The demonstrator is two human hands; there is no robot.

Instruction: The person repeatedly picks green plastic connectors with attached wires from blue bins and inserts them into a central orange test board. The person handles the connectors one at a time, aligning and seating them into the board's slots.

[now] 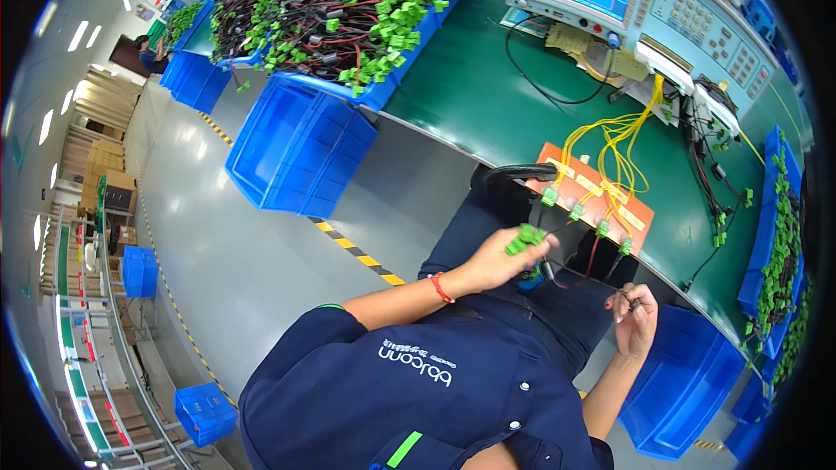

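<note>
My left hand [495, 263] is closed around several green plug connectors [526, 239], in front of the bench edge. Black and red wires [570, 284] hang beside it. To the right, my right hand [637, 320] is raised with its fingers curled in a pinch on a small dark cable piece [635, 305]; its exact shape is hard to make out. Beyond both hands lies an orange test board [595, 200] at the bench edge. Green connectors [602, 228] sit along its near side, and yellow wires [620, 152] run from it to a bench tester [644, 13] with a lit screen.
A blue bin [409, 61] heaped with green-ended cables stands at the bench's left. Blue crates [300, 144] are below it and at the lower right [675, 383]. Another blue tray [759, 270] of connectors is at far right. Loose black cables [710, 183] lie on the green bench top [453, 78].
</note>
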